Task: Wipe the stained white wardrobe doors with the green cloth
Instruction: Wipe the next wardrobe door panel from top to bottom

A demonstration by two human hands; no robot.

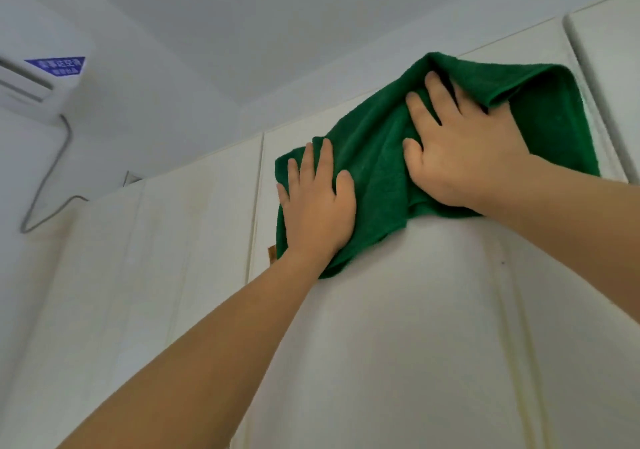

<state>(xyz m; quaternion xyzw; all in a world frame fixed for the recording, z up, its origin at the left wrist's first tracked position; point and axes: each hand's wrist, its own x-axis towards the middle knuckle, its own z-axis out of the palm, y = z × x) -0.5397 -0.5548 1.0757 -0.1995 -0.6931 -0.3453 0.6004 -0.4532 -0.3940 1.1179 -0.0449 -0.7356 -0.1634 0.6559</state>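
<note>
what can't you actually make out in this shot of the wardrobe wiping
- Door surface under the green cloth: covered by it and by the left hand and right hand.
- Blue label on the air conditioner: text too small.
- Brown object at the cloth's lower edge: mostly hidden.
- Wardrobe door bottom: cut off by the frame.

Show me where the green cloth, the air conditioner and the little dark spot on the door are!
green cloth (377,157), head view, on its middle between the hands.
air conditioner (38,84), head view, on its white front.
dark spot (503,262), head view, on the speck itself.
</note>
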